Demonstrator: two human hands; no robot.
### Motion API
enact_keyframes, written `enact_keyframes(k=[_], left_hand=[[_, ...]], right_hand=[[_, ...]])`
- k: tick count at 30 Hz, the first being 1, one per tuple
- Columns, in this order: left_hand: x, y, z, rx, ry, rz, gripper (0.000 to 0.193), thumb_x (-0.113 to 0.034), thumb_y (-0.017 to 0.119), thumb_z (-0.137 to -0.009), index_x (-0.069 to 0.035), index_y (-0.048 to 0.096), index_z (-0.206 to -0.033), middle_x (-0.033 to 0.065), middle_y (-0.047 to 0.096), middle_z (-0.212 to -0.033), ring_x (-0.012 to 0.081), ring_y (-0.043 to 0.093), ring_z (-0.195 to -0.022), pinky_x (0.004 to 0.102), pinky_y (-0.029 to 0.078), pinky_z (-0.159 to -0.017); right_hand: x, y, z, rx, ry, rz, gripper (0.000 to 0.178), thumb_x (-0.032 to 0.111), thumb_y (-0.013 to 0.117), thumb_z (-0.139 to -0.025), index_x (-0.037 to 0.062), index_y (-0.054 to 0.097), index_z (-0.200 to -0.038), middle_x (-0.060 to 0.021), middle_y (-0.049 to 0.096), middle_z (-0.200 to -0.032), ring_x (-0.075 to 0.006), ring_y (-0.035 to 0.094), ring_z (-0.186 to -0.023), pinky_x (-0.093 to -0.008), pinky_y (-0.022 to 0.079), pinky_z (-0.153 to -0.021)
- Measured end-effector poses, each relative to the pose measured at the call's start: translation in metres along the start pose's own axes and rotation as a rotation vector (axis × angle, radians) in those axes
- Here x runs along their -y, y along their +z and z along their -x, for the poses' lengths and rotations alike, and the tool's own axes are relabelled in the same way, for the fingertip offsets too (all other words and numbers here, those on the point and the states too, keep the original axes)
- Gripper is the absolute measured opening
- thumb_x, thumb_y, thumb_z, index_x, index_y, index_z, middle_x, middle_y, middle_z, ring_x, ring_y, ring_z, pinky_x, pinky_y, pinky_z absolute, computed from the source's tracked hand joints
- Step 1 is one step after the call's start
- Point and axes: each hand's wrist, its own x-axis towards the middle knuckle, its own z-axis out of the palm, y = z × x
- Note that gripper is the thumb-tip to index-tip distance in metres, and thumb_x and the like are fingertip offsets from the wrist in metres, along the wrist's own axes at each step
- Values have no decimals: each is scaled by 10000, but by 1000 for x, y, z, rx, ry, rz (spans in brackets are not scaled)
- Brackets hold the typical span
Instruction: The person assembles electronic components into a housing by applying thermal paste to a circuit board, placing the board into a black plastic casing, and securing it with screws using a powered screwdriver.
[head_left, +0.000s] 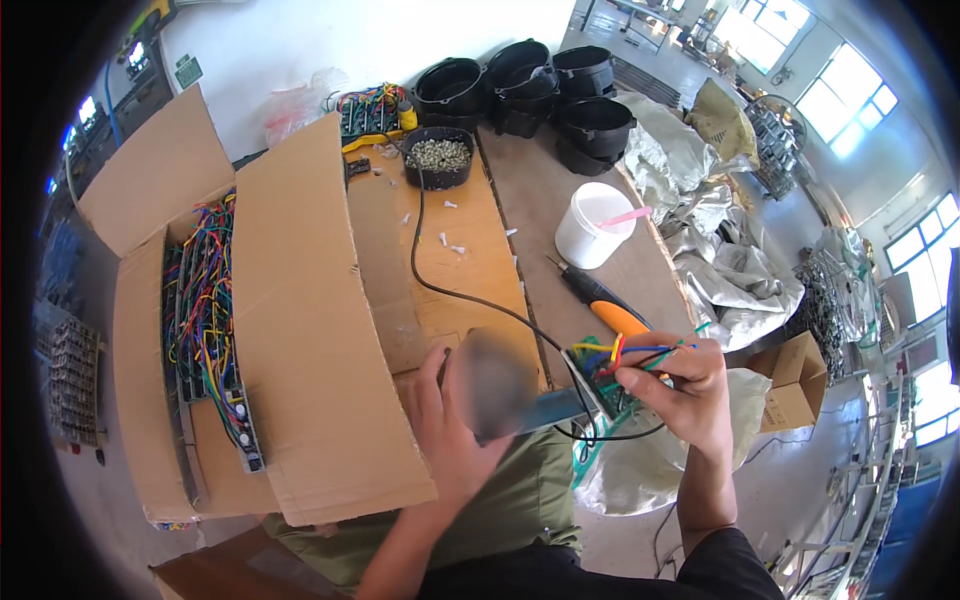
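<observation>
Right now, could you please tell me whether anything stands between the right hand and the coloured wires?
Nothing visible does: the right hand pinches the coloured wires between thumb and fingers. The black cable passes to their left, not in between.

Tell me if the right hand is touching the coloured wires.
Touching: the head view shows the right hand pinching the coloured wires between thumb and fingers.
</observation>
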Motion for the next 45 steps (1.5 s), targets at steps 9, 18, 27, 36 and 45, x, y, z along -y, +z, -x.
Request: enact_keyframes(k=[9, 18, 27, 36, 45], left_hand=[[32, -8, 0, 17, 2, 249, 1236, -274, 927, -614, 3, 172, -1552, 246, 277, -1567, 357, 331, -1435, 448, 327, -1143], [29, 33, 3, -47, -62, 546, 1094, -113, 898, -646, -1, 246, -1518, 177, 463, -1371, 316, 522, -1245, 410, 428, -1055], [33, 30, 2, 3, -75, 696, 1092, 17, 837, -680, -12, 176, -1548, 172, 443, -1425, 298, 497, -1298, 405, 413, -1086], [46, 4, -7, 133, -17, 829, 943, -10, 647, -799, 14, 104, -1570, 227, 232, -1614, 332, 234, -1508, 436, 179, -1218], [33, 30, -12, 49, -44, 615, 1212, -259, 900, -676, 8, 115, -1560, 227, 234, -1596, 339, 273, -1484, 438, 250, -1190]], right_hand=[[0, 50, -9, -2, -185, 222, 196, -14, 816, -752, -24, 627, -700, -132, 750, -832, -263, 733, -777, -319, 552, -599], [-9, 69, -26, 284, -322, 400, 176, 45, 806, -713, 18, 687, -840, -80, 705, -900, -259, 662, -739, -357, 537, -608], [-28, 61, -31, 352, -435, 419, 221, 52, 815, -713, 24, 694, -896, -69, 690, -903, -249, 645, -731, -345, 525, -600], [-38, 36, -44, 224, -415, 339, 262, 70, 831, -680, 40, 739, -923, -69, 723, -921, -229, 638, -721, -317, 503, -609], [-46, 33, -39, 209, -414, 319, 398, -12, 783, -604, 44, 728, -995, -73, 716, -1001, -249, 658, -777, -329, 527, -634]])
